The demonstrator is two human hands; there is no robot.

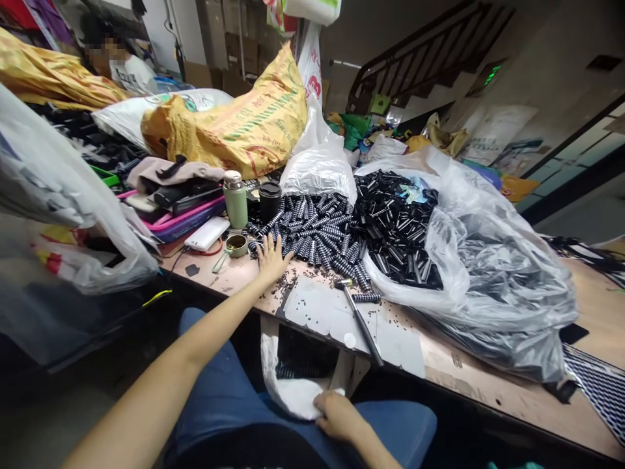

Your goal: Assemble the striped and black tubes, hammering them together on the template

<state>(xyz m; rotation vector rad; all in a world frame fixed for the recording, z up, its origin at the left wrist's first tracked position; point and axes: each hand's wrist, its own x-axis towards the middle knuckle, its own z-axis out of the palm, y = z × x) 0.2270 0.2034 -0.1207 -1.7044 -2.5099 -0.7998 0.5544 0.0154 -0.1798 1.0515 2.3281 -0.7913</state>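
My left hand (pixel 272 260) reaches onto the table with its fingers spread, at the left edge of a pile of black-and-white ribbed cylinders (pixel 312 231). Down at my lap, my right hand (pixel 338 413) grips the rim of a white sack (pixel 293 400) that hangs open below the table edge. More of the dark ribbed pieces show inside that sack. A hammer (pixel 361 322) with a dark handle lies on a grey sheet (pixel 312 306), its head beside a single ribbed cylinder (pixel 366 298). Small black bits are scattered around the left hand.
A clear plastic bag (pixel 502 293) holding black tube-shaped parts (pixel 395 228) takes up the table's right. Left of the pile stand a green thermos (pixel 235 202), a black-lidded cup (pixel 269 203), a small cup (pixel 237 245) and a white power bank (pixel 208 234). A person (pixel 131 68) sits behind yellow sacks (pixel 244 117).
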